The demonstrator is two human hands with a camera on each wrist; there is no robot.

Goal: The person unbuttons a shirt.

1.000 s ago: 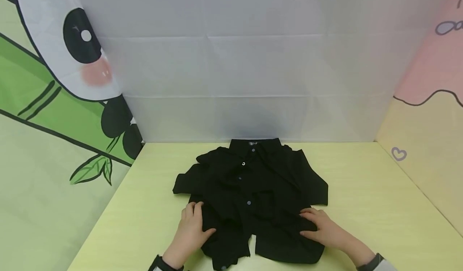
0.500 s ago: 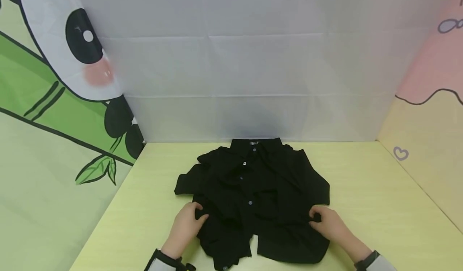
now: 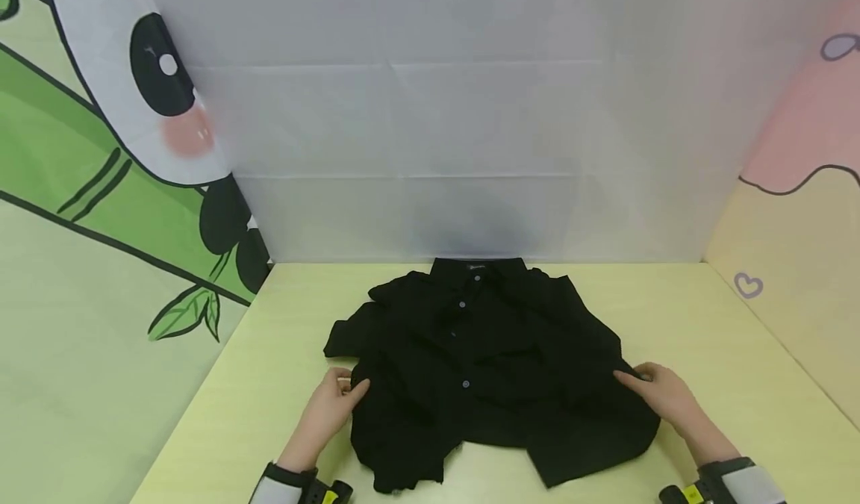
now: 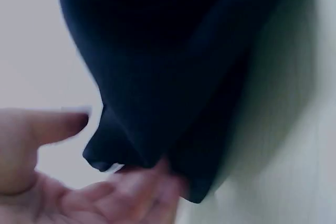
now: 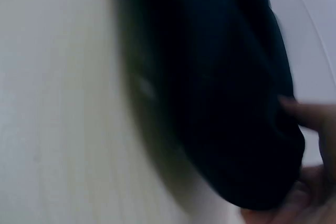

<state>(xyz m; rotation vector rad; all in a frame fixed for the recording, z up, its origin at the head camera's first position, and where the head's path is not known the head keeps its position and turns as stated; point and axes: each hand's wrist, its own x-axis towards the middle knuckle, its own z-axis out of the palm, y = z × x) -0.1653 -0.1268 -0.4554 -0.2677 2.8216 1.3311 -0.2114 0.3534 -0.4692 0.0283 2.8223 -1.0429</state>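
A black short-sleeved button-up shirt [image 3: 497,355] lies front up, with its collar toward the back wall and its hem toward me. My left hand [image 3: 328,407] holds the shirt's left side edge below the sleeve. In the left wrist view its fingers [image 4: 152,187] curl at the dark cloth [image 4: 152,66], while the thumb stands slightly off the edge. On the other side, my right hand [image 3: 661,396] pinches the right side edge, thumb on top. Loose cloth [image 5: 226,103] hangs from that grip in the right wrist view, fingers partly hidden behind it.
A pale yellow table [image 3: 712,325] bears the shirt. Behind stands a white sheet wall [image 3: 470,131]; the left panel [image 3: 87,325] shows a panda and bamboo, the right panel [image 3: 806,265] is pink and cream. Wrist cameras sit on both forearms.
Both hands have taken hold of the shirt's sides and moved apart, the right one farther. The lower shirt has spread wider, and its right front panel has swung to the right.
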